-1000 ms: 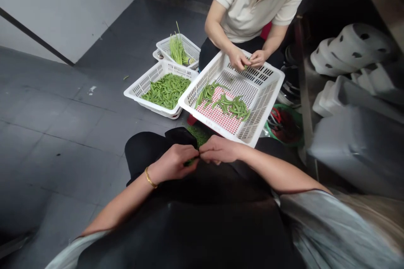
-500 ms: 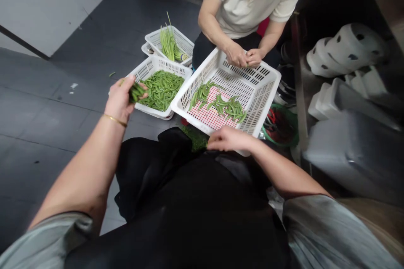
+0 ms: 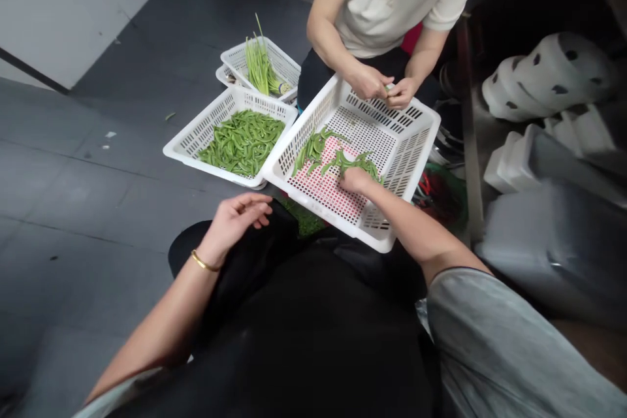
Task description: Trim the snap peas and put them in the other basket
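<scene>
My left hand (image 3: 242, 219) is held above my dark apron, just short of the big white basket, with fingers loosely apart and nothing in them. My right hand (image 3: 356, 181) reaches down inside the large white plastic basket (image 3: 323, 204). Its fingers curl onto the near side of a small heap of green pea pods (image 3: 362, 161), and their tips are partly hidden. A second cluster of pods (image 3: 313, 145) lies to the left in the same basket. Left of it stands a shallower white basket (image 3: 189, 137) holding a thick layer of pods (image 3: 242, 142).
Opposite sits a co-worker, whose hands (image 3: 385, 88) meet over the large basket's far edge. Behind, a smaller white basket (image 3: 235, 55) holds long green stalks (image 3: 262, 68). White tubs (image 3: 548, 78) and a grey bin (image 3: 543, 228) line the right. Green scraps (image 3: 308, 219) lie below the basket.
My left hand has let go of its bunch of pods and moved right and down from the shallower basket. My right hand has moved from the large basket's near rim into the pods.
</scene>
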Action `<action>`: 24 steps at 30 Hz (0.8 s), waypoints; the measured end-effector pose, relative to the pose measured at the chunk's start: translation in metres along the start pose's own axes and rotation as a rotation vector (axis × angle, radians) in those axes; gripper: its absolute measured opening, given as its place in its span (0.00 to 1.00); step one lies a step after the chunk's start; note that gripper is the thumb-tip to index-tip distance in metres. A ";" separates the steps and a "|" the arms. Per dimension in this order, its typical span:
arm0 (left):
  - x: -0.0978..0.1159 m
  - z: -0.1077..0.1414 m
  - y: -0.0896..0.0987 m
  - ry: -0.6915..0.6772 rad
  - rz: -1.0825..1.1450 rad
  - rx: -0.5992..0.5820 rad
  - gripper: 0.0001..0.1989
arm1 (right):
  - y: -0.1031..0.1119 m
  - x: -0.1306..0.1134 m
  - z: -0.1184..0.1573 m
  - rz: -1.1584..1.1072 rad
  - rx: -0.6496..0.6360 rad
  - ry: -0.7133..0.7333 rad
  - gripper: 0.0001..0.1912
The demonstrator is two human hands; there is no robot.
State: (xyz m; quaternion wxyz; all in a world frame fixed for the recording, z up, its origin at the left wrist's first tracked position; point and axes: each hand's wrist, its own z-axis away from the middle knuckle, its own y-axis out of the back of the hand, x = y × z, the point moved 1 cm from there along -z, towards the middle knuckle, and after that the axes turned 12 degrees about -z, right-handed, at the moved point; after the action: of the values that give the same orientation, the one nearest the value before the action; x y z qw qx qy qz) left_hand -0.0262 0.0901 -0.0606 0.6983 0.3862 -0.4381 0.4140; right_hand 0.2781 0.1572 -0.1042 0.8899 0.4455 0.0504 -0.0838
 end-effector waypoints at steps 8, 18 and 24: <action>0.008 0.030 -0.056 0.039 0.191 -0.165 0.17 | -0.011 -0.067 0.141 -0.309 -0.078 0.744 0.12; 0.022 0.081 -0.052 0.161 0.274 -0.572 0.17 | -0.008 -0.092 0.183 -0.344 0.175 1.074 0.14; 0.017 0.074 -0.068 0.183 0.597 -0.214 0.16 | -0.026 -0.100 0.189 -0.014 0.688 0.886 0.17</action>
State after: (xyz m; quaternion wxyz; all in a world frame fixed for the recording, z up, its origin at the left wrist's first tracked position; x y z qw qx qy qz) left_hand 0.0191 0.0029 -0.0329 0.6192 0.1267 -0.5084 0.5849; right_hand 0.1777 0.0011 0.0052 0.5867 0.7023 0.3922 0.0940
